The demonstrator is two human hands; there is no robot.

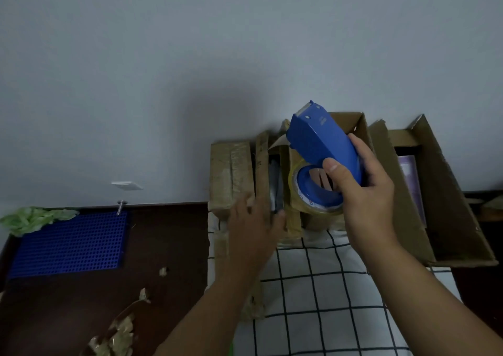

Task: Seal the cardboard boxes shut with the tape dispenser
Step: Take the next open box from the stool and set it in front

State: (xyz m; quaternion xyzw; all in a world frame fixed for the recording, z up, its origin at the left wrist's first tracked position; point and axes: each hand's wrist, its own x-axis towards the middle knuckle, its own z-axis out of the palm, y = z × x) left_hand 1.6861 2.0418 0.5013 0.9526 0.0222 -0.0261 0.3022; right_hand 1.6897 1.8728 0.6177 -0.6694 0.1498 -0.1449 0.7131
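Pressing flaps of middle box (275, 181) flat with released left hand (253, 219) advised; tape dispenser (324, 151) clasped by right-hand fingers (333, 169), to be lowered squarely

Upright flaps of open cardboard box (441, 192) wall the right, taped box (231, 176) blocks left, checkered cloth (313, 287) bare in front

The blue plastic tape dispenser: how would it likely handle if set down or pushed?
The blue plastic tape dispenser looks rigid and probably light, since the right hand lifts it alone. Its round clear tape roll might let it tip or rock.
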